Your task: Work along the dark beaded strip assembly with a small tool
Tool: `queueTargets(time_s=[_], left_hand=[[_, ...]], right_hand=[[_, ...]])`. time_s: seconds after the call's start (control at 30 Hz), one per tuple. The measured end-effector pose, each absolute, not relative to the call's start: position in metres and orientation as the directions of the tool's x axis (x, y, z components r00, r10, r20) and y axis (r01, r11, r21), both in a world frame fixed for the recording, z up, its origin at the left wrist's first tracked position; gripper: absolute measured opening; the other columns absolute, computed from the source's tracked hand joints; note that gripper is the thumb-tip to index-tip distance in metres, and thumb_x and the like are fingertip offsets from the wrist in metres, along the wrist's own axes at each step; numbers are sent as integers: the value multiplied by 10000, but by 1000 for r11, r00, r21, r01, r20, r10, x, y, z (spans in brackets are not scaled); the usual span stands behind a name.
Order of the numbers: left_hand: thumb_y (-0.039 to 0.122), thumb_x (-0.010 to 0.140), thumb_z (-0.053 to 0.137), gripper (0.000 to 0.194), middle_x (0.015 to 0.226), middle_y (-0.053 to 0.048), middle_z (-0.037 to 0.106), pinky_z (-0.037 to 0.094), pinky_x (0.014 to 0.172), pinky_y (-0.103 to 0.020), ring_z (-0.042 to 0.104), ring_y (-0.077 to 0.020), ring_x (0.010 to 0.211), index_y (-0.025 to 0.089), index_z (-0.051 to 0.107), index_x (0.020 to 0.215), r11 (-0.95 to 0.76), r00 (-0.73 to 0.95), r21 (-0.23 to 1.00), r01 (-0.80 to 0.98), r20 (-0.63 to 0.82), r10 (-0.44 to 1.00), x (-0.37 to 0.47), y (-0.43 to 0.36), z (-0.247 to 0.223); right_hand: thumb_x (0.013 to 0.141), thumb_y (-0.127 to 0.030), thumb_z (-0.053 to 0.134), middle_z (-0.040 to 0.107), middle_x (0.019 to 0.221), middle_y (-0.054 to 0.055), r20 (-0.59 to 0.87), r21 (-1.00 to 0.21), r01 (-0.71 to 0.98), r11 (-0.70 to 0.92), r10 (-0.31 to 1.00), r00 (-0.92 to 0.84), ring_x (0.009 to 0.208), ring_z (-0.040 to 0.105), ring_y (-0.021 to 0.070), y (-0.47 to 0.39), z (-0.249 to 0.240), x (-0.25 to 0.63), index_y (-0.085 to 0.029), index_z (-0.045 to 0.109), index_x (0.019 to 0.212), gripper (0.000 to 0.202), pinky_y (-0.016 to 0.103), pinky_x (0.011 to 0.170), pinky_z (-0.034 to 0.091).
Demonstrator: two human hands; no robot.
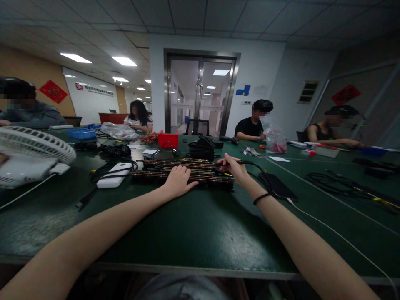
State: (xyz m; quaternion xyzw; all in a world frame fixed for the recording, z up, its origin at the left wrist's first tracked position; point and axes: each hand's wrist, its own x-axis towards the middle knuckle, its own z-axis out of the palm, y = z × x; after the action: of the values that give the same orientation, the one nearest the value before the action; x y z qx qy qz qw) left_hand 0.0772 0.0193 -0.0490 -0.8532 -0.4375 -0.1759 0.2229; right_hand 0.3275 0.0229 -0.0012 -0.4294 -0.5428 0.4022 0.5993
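Observation:
In front of me lies a black rack [215, 181] with several thin, copper-coloured wires or rods [200, 163] strung side by side across it. My left hand [178, 180] lies palm down on its near middle part, thumb stretched out to the right. At the rack's right end, my right hand [234, 168] is closed around a black pen-like tool [221, 163]. A black cord [254, 165] leads from behind that hand to the right. The tool's tip is over the wires; whether it touches them I cannot tell.
Left of the rack are a white power bank-like box [115, 175], black cables [108, 170] and a white fan [34, 154]. A black phone-like slab [278, 186] lies at right. Behind stand a red bin [168, 140] and black box [200, 150]. Several people sit around the table.

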Motion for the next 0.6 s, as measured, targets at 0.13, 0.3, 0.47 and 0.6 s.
queueTargets(time_s=[0.13,0.3,0.47,0.6], left_hand=[[615,998,437,522,1033,-163,658,436,876,-425,586,-321,996,140,647,1051,-519,557,-232,823,511,655,76,21,-51],[613,1002,426,520,1027,-156,660,442,871,-424,587,-317,991,144,645,1054,-523,559,-230,820,513,651,75,22,-51],[610,1001,436,527,1032,-165,657,442,875,-428,588,-321,991,130,644,1065,-521,558,-228,822,501,661,75,21,-51],[608,1005,441,524,1032,-157,659,448,878,-415,598,-312,992,127,640,1066,-525,557,-219,823,493,668,75,22,-51]], right_hand=[[788,-531,766,768,805,67,264,-963,-20,267,960,97,513,599,112,28,-4,332,-197,512,553,481,242,511,484],[807,-425,760,774,822,58,220,-975,-18,223,971,96,498,585,105,31,-5,334,-197,504,542,434,241,495,464],[816,-378,716,765,813,37,212,-977,3,213,974,85,473,534,77,31,-4,335,-194,499,520,411,225,485,431],[784,-384,702,718,726,12,217,-976,0,218,973,82,430,454,63,31,-5,333,-201,460,502,414,225,442,373]])
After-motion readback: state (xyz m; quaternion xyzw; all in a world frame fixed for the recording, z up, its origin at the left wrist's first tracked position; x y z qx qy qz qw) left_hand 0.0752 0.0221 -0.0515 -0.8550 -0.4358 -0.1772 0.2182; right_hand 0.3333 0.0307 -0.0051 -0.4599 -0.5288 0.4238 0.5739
